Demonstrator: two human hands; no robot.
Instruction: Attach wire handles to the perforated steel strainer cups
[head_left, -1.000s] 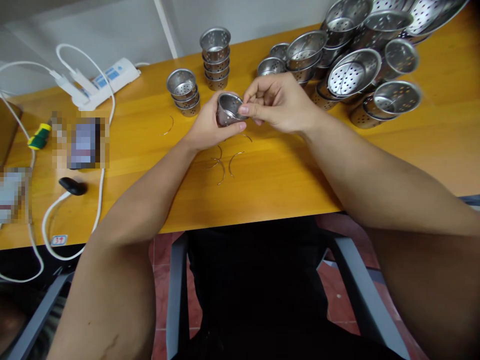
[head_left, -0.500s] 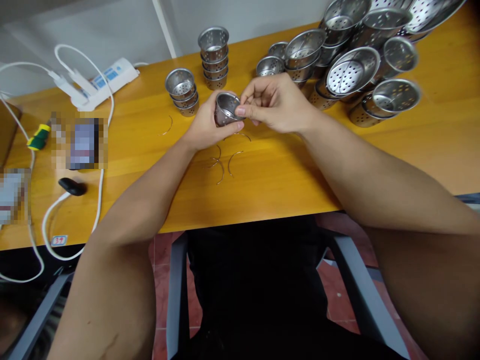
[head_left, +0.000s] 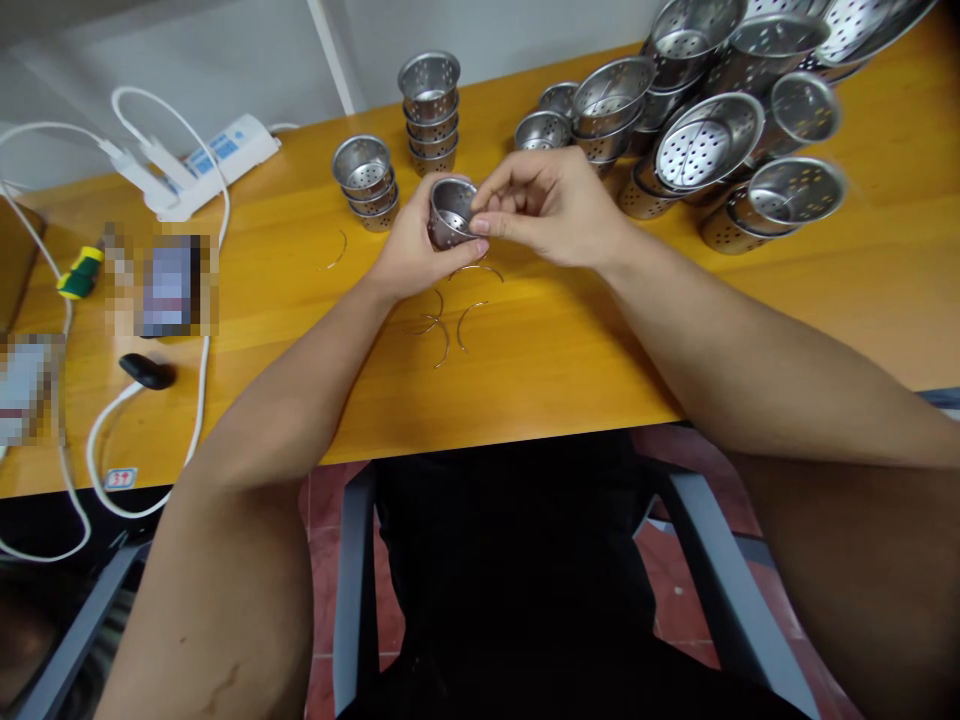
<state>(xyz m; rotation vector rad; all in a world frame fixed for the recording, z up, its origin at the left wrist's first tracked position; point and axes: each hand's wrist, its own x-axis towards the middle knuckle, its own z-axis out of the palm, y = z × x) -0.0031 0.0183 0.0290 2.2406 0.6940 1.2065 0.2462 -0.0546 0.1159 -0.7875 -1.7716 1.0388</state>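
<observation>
Holding a small metal cup (head_left: 452,212) in the left hand (head_left: 412,250), above the tabletop (head_left: 570,370). Clasping it round the side, with the thumb along the near face and the open end facing up toward the camera. Keyed to the right edge of its rim by the right hand (head_left: 551,205), with thumb and forefinger drawn narrow there; impossible to tell whether gripping the rim itself or something thin.

Below the cup, lying loose on the tabletop, several curved wires (head_left: 447,345), some crossing. Just beyond the left forearm, lying apart from those, a lone wire (head_left: 346,245).

Nested upright beyond the left hand, a short stack of cups (head_left: 365,175) and, nearer the wall, a taller stack of cups (head_left: 430,105). Crowded together past the right hand, many larger metal cups (head_left: 709,150) with holes, some stacked, some tilted.

Farther left, near the wall, a white power strip (head_left: 232,160) with plugs in it. Nearer, a yellow-and-green handle (head_left: 80,273), a blurred phone (head_left: 171,290) and a small black object (head_left: 147,371) joined to a white cable (head_left: 201,400).
</observation>
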